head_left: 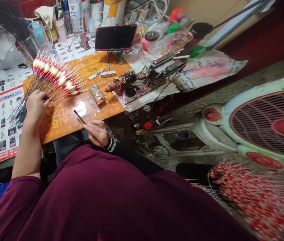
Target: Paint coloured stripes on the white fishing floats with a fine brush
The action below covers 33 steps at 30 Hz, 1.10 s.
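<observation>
On the left of the table lies a fanned bunch of floats or similar slender pieces, with white bodies, red-pink ends and long dark stems. My left hand is over the dark stems, its fingers closed in a pinch on one or more of them. My right hand is at the table's front edge, closed around a thin dark stick that points up and left. Whether that stick has a brush tip I cannot tell. A paint-smeared block lies between the bunch and a stained, cone-nosed tool.
A phone stands on a holder behind the orange tabletop. Cups and bottles line the back, with a glass mug among them. A fan stands at right, above a blurred red-and-white bunch.
</observation>
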### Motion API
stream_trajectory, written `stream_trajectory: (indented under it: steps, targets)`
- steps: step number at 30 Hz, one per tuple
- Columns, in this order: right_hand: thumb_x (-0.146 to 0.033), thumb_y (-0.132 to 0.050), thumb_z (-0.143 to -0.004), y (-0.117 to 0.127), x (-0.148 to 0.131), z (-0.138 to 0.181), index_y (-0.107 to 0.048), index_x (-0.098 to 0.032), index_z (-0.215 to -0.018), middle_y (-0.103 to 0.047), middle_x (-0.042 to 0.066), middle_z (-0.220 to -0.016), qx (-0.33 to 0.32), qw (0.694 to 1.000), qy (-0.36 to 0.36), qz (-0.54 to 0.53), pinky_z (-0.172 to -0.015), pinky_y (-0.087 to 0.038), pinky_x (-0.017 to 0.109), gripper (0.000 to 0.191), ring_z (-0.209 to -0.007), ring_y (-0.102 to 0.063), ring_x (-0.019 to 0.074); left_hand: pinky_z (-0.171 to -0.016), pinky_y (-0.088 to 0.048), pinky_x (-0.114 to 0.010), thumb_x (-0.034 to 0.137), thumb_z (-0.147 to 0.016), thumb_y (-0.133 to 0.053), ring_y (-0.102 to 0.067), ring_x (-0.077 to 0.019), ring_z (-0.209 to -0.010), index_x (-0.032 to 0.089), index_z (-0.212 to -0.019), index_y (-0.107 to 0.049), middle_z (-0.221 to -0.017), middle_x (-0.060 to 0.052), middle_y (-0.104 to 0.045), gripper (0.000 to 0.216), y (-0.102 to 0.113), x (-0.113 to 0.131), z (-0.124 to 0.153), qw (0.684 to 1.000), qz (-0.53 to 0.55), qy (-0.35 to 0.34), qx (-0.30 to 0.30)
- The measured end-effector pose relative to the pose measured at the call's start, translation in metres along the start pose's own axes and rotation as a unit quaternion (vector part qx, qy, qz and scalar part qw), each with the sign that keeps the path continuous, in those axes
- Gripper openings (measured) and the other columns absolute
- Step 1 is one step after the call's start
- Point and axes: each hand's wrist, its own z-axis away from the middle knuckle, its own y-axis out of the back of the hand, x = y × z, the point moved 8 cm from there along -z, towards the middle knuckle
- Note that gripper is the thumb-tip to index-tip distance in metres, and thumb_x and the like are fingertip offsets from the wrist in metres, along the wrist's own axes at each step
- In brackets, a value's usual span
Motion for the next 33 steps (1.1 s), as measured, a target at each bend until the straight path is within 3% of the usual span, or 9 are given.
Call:
stream_trajectory:
  steps: [4,9,16,21,28,33]
  targets:
    - [-0.023,-0.054,-0.104,0.002,0.0,-0.003,-0.065,-0.024,-0.148,-0.079,0.009,-0.129,-0.008,1.0,-0.011,0.006,-0.111,-0.052,0.047,0.046,-0.124,-0.067,0.0261,-0.079,-0.042,-0.04,0.03,-0.082,-0.072,-0.056,-0.0236,-0.087,0.025,-0.079,-0.062,-0.089,-0.007,-0.063,0.012,-0.002,-0.002,-0.001,1.0,0.005,-0.007,-0.012]
    - [-0.022,-0.053,-0.104,0.006,-0.004,-0.006,-0.068,-0.022,-0.144,-0.08,0.008,-0.126,0.015,1.0,0.006,0.012,-0.109,-0.054,0.045,0.043,-0.122,-0.068,0.0247,-0.077,-0.045,-0.039,0.035,-0.083,-0.073,-0.063,-0.0235,-0.084,0.025,-0.079,-0.069,-0.087,-0.006,-0.07,0.012,0.013,0.014,0.007,0.999,0.024,-0.018,0.018]
    - [-0.024,-0.051,-0.105,0.01,-0.005,-0.01,-0.07,-0.021,-0.14,-0.081,0.008,-0.12,0.018,1.0,0.007,0.017,-0.103,-0.057,0.045,0.04,-0.116,-0.069,0.024,-0.065,-0.045,-0.032,0.047,-0.086,-0.075,-0.064,-0.0183,-0.07,0.025,-0.088,-0.079,-0.082,-0.003,-0.077,0.023,0.011,0.057,0.041,0.99,0.107,-0.047,-0.076]
    - [-0.019,-0.054,-0.104,0.024,-0.012,-0.014,-0.066,-0.018,-0.145,-0.08,0.01,-0.121,0.077,0.996,0.047,-0.012,-0.102,-0.057,0.043,0.043,-0.118,-0.067,0.0239,-0.067,-0.048,-0.031,0.052,-0.085,-0.075,-0.067,-0.0197,-0.072,0.026,-0.085,-0.081,-0.084,-0.003,-0.08,0.027,0.005,0.063,0.05,0.987,0.123,-0.044,-0.092]
    - [-0.028,-0.05,-0.106,0.007,0.001,-0.007,-0.069,-0.022,-0.142,-0.079,0.01,-0.122,0.011,1.0,-0.003,-0.008,-0.104,-0.058,0.048,0.04,-0.117,-0.067,0.0255,-0.069,-0.047,-0.032,0.05,-0.086,-0.072,-0.071,-0.0214,-0.075,0.027,-0.083,-0.079,-0.085,-0.002,-0.08,0.024,0.003,0.06,0.053,0.99,0.102,-0.046,-0.089]
    - [-0.026,-0.05,-0.106,0.012,-0.001,-0.006,-0.067,-0.019,-0.144,-0.078,0.012,-0.124,0.02,1.0,0.008,-0.013,-0.104,-0.059,0.047,0.043,-0.121,-0.065,0.0265,-0.071,-0.047,-0.032,0.041,-0.089,-0.072,-0.069,-0.0204,-0.076,0.025,-0.082,-0.078,-0.084,-0.003,-0.078,0.018,-0.001,0.073,0.05,0.989,0.082,-0.084,-0.09]
